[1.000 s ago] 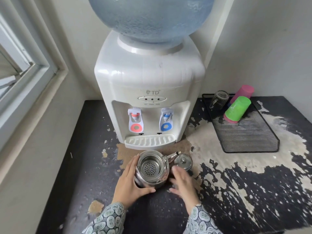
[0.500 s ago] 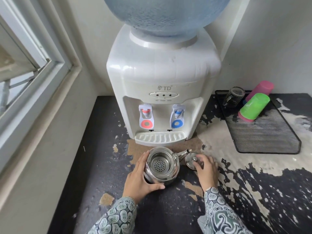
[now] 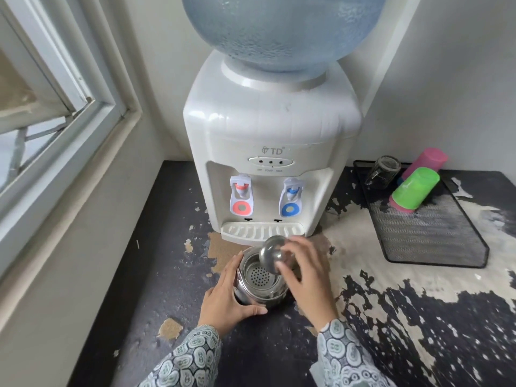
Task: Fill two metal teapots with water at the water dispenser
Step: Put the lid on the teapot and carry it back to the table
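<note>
A shiny metal teapot [image 3: 251, 293] stands on the dark counter just in front of the white water dispenser [image 3: 272, 152]. Its mouth is uncovered and a perforated strainer shows inside. My left hand [image 3: 227, 300] wraps around the pot's left side and front. My right hand [image 3: 303, 270] pinches the round metal lid [image 3: 271, 254] and holds it tilted above the pot's far right rim. The spout is hidden behind my right hand. The dispenser has a red tap [image 3: 241, 198], a blue tap [image 3: 290, 201] and a drip tray [image 3: 261, 231]. Only one teapot is in view.
A black mesh tray [image 3: 435, 241] lies at the right with a glass jar [image 3: 382, 171], a green cup [image 3: 414, 189] and a pink cup [image 3: 425, 160] on it. The counter [image 3: 173, 275] has peeling paint. A wall and window frame [image 3: 92, 118] close off the left side.
My right hand picked the lid up from the counter beside the spout and brought it left, over the pot's mouth. My left hand stayed on the pot.
</note>
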The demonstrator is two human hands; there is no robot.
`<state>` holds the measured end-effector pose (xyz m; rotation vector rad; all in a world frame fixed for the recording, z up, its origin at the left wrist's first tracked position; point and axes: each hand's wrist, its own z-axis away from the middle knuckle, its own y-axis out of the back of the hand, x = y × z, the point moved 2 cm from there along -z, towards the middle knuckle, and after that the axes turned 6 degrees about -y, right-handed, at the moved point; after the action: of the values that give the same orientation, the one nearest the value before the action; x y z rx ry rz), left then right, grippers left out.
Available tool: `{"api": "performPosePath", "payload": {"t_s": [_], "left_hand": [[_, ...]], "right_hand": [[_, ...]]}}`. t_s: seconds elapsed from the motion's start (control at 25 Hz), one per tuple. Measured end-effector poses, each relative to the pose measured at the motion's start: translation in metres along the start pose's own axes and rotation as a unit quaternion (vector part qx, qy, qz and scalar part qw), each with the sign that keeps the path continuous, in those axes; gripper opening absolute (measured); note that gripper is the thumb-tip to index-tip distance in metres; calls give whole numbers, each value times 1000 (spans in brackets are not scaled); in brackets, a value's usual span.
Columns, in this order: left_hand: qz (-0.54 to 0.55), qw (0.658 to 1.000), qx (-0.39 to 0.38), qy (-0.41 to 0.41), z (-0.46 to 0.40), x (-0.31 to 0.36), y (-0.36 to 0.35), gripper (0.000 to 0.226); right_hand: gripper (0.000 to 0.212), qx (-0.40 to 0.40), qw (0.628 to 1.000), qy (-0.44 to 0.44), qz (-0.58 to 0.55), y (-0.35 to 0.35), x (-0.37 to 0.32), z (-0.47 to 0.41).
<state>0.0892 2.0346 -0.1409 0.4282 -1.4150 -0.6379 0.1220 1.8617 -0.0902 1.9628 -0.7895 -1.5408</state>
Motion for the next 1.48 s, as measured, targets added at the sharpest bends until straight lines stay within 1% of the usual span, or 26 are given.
{"api": "performPosePath", "payload": {"t_s": [0.04, 0.08, 0.2, 0.32, 0.48, 0.56, 0.68, 0.8, 0.92, 1.0, 1.16, 1.28, 1.4, 1.48], "left_hand": [[3, 1000, -1, 4, 1, 1, 1, 121], [6, 1000, -2, 8, 1, 2, 1, 122], [9, 1000, 0, 12, 2, 3, 2, 122], [8, 1000, -1, 15, 2, 6, 2, 122], [-15, 1000, -6, 13, 1, 4, 1, 121], [-45, 999, -17, 0, -1, 3, 1, 120], [-78, 996, -31, -7, -4, 0, 1, 115], [-81, 996, -27, -2, -5, -1, 1, 110], [-72, 997, -18, 4, -5, -3, -1, 113], [-69, 997, -16, 7, -5, -4, -1, 115], [-53, 998, -18, 10, -5, -3, 0, 114], [-57, 998, -27, 14, -5, -2, 1, 114], [-61, 997, -35, 10, -5, -1, 4, 113], [-79, 996, -42, 3, -8, 2, 8, 109]], "right_hand": [[29, -39, 998, 23, 36, -7, -6, -1], [27, -62, 995, 38, 66, -13, -9, -1], [26, -80, 984, 61, 150, -26, -7, 3], [27, -116, 976, 31, 183, -32, -3, 4], [27, -136, 968, 8, 209, -33, -9, 0], [38, -166, 965, -6, 204, -31, -9, 1], [56, -227, 948, -17, 223, -30, -12, 4], [61, -229, 943, -20, 240, -29, -23, 1], [58, -228, 938, -23, 259, -25, -34, -9], [53, -235, 934, -31, 268, -24, -41, -14], [36, -214, 926, -26, 310, -23, -57, -19], [31, -234, 915, -26, 329, -25, -62, -26], [39, -263, 912, -15, 315, -23, -56, -29], [50, -266, 925, -11, 272, -18, -40, -21]]}}
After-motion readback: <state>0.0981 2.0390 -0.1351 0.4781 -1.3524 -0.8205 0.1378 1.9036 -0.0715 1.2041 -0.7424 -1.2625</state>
